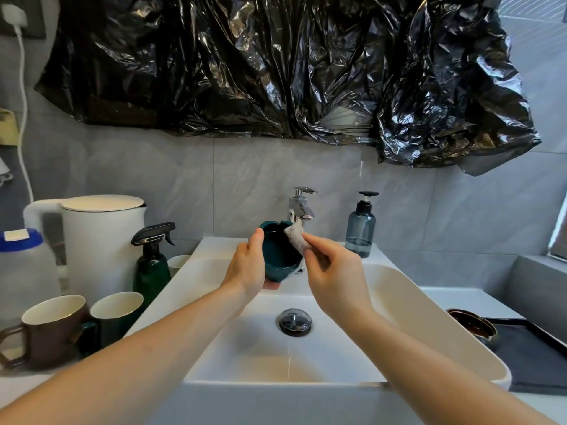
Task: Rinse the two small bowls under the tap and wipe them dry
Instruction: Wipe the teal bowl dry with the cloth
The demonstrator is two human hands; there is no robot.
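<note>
One bowl point(280, 256) is gripped by the left hand point(248, 265) and wiped with a cloth point(295, 239) pinched in the right hand point(333, 271); the second bowl point(472, 328) likely comes next.

Tap point(301, 210) close behind bowl point(280, 256).

A small dark-teal glazed bowl point(280, 256) is plain, without pattern; the crumpled rag point(295, 239) at its rim is mottled grey. The rectangular ceramic basin point(414, 305) is white, its round drain plug point(295, 322) chrome and black. The tap point(300, 207) is shiny chrome. At the basin's left edge stand a white plastic kettle point(101, 240), a dark-green spray bottle point(152, 268) with black trigger, a brown mug point(50, 328) and a dark-green mug point(118, 312), both cream inside. At its back right corner is a smoky blue-grey pump bottle point(360, 231) with black pump. Glossy black plastic sheeting point(276, 65) covers the grey marbled wall tiles point(245, 179).
</note>
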